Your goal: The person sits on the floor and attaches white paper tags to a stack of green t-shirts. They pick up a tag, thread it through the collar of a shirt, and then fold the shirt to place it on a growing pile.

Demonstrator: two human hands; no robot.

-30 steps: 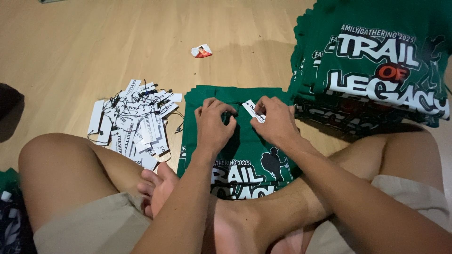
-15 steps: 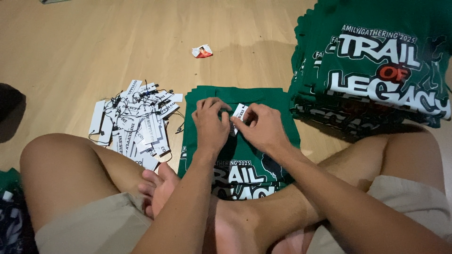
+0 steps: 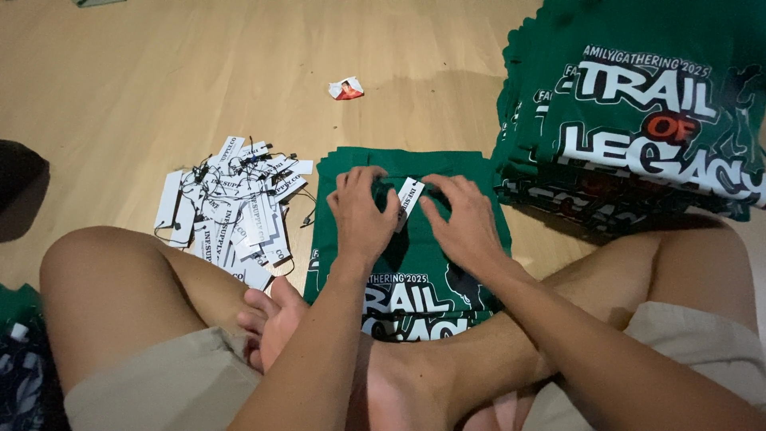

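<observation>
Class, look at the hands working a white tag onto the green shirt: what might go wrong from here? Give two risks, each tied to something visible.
1. The left hand and right hand crowd the small white tag on the green shirt; it may slip or go on crooked.
2. The pile of tags has tangled black strings, so pulling one out may drag others along.

folded green shirt: matt cloth, glossy white print
small white tag: smooth card
pale floor: smooth wood, slight sheen
heap of white tags: matt paper
</observation>
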